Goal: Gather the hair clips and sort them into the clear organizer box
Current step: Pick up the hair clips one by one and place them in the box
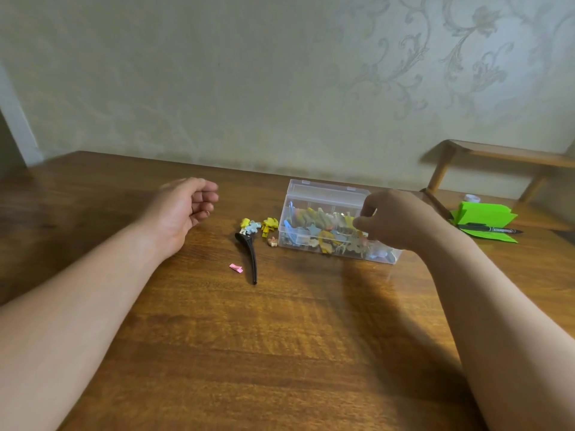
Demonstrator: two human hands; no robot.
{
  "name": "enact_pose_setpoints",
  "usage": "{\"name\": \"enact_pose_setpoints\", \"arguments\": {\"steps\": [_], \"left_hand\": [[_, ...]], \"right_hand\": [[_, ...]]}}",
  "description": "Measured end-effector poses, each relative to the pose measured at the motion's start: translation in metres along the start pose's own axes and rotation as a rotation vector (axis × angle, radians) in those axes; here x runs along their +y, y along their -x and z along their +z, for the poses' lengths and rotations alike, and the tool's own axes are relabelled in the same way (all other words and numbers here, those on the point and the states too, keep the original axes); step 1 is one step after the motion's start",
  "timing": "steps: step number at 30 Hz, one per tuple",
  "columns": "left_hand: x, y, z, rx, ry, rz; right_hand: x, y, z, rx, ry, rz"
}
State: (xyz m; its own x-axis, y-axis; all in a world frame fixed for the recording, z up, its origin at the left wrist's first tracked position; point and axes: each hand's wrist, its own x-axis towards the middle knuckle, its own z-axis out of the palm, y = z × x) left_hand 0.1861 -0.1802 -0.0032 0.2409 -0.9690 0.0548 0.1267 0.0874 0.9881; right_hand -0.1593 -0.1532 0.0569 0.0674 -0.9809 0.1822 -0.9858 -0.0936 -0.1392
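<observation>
Box position: your clear organizer box (325, 191) stands on the table (280, 337) at the far middle-right, lid tipped back, directly under your right hand (395, 219).
Right hand: its fingers curl down into the right end of the box; you cannot tell whether they pinch a clip.
Left hand: your left hand (186, 206) hangs well to the left of the box, fingers loosely curled, holding nothing.
Loose clips: between your hands, just left of the box, lie a long black clip (249, 256), a pink clip (236, 268), yellow clips (269, 226) and a small peach clip (273, 242).
Hidden: your right hand covers the box's right end; the frame is soft with blur.
Box look: clear plastic, divided, heaped with yellow, blue and pale clips.
</observation>
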Motion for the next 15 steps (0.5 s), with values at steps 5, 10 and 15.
{"name": "enact_pose_setpoints", "arguments": {"steps": [5,10,15], "left_hand": [[0.001,0.001,0.000,0.004,-0.010,-0.003],[0.002,0.004,0.000,-0.004,-0.059,0.007],[0.001,0.001,0.002,0.021,-0.071,0.018]], "right_hand": [[-0.003,0.001,0.000,0.031,-0.004,-0.001],[-0.038,0.009,0.000,0.215,-0.165,-0.112],[-0.105,0.040,0.018,0.082,-0.237,-0.390]]}}
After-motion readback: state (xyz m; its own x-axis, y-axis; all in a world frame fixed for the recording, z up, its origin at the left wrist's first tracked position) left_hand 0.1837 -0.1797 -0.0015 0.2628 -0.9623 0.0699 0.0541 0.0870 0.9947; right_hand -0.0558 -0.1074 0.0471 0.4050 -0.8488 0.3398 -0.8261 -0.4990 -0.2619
